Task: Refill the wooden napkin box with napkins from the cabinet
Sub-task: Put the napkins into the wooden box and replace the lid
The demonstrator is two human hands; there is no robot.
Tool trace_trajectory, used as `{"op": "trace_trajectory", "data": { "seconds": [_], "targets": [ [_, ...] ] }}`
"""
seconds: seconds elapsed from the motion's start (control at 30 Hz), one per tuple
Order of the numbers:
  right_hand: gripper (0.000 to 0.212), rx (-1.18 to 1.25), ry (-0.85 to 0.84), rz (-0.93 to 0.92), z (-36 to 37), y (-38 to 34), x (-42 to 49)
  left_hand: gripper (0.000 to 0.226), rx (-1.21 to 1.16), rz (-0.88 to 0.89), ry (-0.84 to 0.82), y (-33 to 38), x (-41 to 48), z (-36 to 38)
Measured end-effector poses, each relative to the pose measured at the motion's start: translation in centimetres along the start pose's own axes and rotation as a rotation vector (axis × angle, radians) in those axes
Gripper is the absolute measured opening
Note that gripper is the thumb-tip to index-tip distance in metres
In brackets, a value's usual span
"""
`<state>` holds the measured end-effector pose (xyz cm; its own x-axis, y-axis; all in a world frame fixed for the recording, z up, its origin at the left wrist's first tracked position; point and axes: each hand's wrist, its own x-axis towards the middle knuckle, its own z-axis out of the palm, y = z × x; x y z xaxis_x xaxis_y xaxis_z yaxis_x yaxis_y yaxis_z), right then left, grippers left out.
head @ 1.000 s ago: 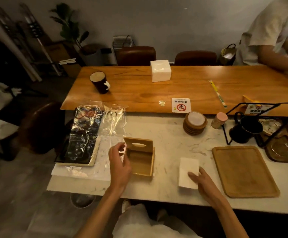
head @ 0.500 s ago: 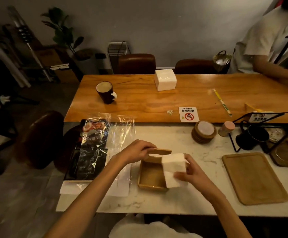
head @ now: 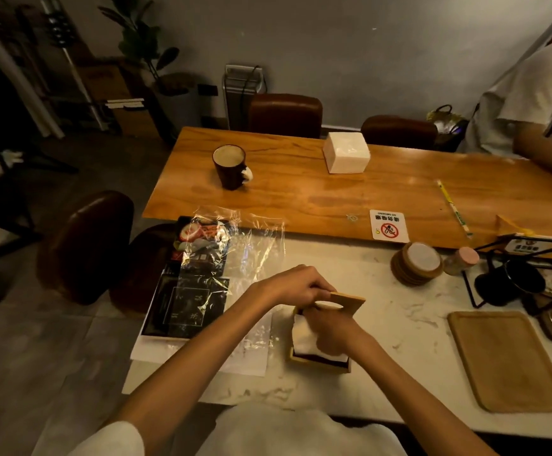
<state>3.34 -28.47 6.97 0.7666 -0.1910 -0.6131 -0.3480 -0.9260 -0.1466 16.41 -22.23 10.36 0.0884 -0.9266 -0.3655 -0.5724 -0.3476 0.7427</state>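
Observation:
The wooden napkin box stands on the marble counter right in front of me. Its hinged lid is tilted up, and my left hand grips the lid's left edge. My right hand presses a stack of white napkins down inside the box, its fingers covering much of the stack. A white block of napkins sits far back on the wooden table.
Clear plastic wrap and a dark tray lie to the left. A wooden tray, stacked coasters, a small jar and a black wire rack are on the right. A dark mug stands on the table. Another person's arm rests far right.
My right hand picked the napkins off the counter, carried them left and pushed them down into the box. My left hand moved onto the lid and holds it up.

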Motion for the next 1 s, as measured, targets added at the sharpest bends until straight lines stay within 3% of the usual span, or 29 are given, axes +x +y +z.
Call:
{"op": "trace_trajectory", "data": {
  "seconds": [0.23, 0.47, 0.83, 1.0],
  "targets": [
    [0.076, 0.257, -0.167, -0.002, 1.5, 2.2, 1.1, 0.029, 0.017, -0.026, 0.028, -0.5, 0.4, 0.4],
    [0.047, 0.188, -0.283, 0.074, 3.4, 1.7, 3.3, 0.031, 0.021, -0.016, 0.038, -0.3, 0.3, 0.6],
    [0.035, 0.334, -0.299, 0.173, 3.0, 1.7, 4.8, 0.031, 0.044, -0.018, 0.093, -0.3, 0.1, 1.2],
    [0.052, 0.257, -0.266, 0.141, 3.8, 1.7, 4.6, 0.033, 0.055, -0.015, 0.118, -0.3, -0.1, 1.4]
  ]
}}
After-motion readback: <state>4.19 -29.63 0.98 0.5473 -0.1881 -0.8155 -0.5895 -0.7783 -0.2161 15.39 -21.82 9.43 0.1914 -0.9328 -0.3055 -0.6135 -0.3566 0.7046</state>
